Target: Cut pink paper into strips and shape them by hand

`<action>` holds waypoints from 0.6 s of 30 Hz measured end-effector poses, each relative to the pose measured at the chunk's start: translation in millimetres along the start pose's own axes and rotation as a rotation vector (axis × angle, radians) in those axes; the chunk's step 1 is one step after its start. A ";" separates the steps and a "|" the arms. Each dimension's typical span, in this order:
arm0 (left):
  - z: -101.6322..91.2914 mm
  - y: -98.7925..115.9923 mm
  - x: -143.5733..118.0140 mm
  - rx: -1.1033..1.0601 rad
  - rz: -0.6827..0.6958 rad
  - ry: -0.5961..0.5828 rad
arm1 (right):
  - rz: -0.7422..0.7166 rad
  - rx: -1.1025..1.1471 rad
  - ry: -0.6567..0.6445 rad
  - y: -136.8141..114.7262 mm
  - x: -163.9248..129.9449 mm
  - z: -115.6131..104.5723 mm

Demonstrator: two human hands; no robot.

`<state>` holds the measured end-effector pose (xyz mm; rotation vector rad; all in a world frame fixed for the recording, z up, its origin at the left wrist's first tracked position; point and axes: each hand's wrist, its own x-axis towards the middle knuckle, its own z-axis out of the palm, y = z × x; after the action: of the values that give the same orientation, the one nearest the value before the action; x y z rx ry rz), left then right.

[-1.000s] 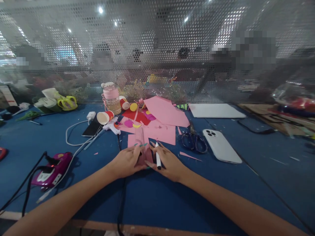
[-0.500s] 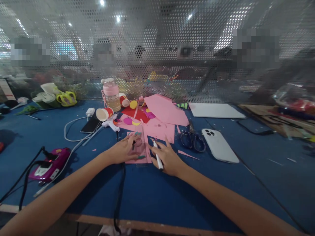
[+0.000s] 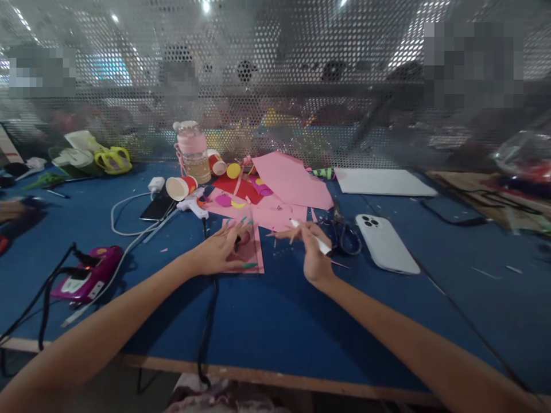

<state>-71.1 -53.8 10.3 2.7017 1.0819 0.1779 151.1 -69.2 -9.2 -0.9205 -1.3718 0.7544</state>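
Right hand (image 3: 313, 252), gripping the white marker (image 3: 310, 237), has lifted off the pink paper (image 3: 251, 252); left hand (image 3: 221, 252), fingers spread flat, stays pressing it.

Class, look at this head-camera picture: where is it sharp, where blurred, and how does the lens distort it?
Head view: left hand on the pink paper and right hand with the white marker are fairly sharp; the perforated screen behind is hazy with ceiling-light glare; the table edge bows, wide-angle.

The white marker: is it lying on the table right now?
No, the right hand holds the white marker lifted above the blue table, beside the scissors.
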 end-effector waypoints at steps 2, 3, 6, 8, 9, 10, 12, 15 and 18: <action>0.1 1.9 1.3 -0.015 -0.005 -0.002 | 0.094 0.175 0.085 5.9 5.4 0.3; -0.1 3.0 2.0 -0.022 -0.009 -0.009 | 0.143 0.243 0.119 9.0 8.1 0.7; -1.1 5.0 3.4 -0.034 -0.023 -0.038 | 0.255 0.365 0.210 16.0 13.9 1.4; -0.7 4.3 3.8 -0.030 -0.021 -0.041 | 0.311 0.422 0.245 18.6 15.5 0.5; -0.1 3.5 3.8 -0.028 -0.017 -0.033 | 0.342 0.447 0.260 19.4 16.0 -0.4; 0.7 2.6 3.7 -0.025 -0.013 -0.022 | 0.375 0.468 0.275 19.9 16.2 -1.4; 2.5 0.8 3.6 -0.024 -0.007 -0.004 | 0.426 0.496 0.310 20.4 16.8 -3.2; 4.4 -0.4 3.7 -0.027 -0.008 0.006 | 0.435 0.512 0.340 19.4 17.9 -3.2; 5.2 -0.2 4.1 -0.039 -0.018 0.023 | 0.413 0.517 0.336 16.8 18.3 -0.5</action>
<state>-67.2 -51.6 5.3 2.6607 1.0970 0.2252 154.2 -45.3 -15.4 -0.8686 -0.6455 1.1428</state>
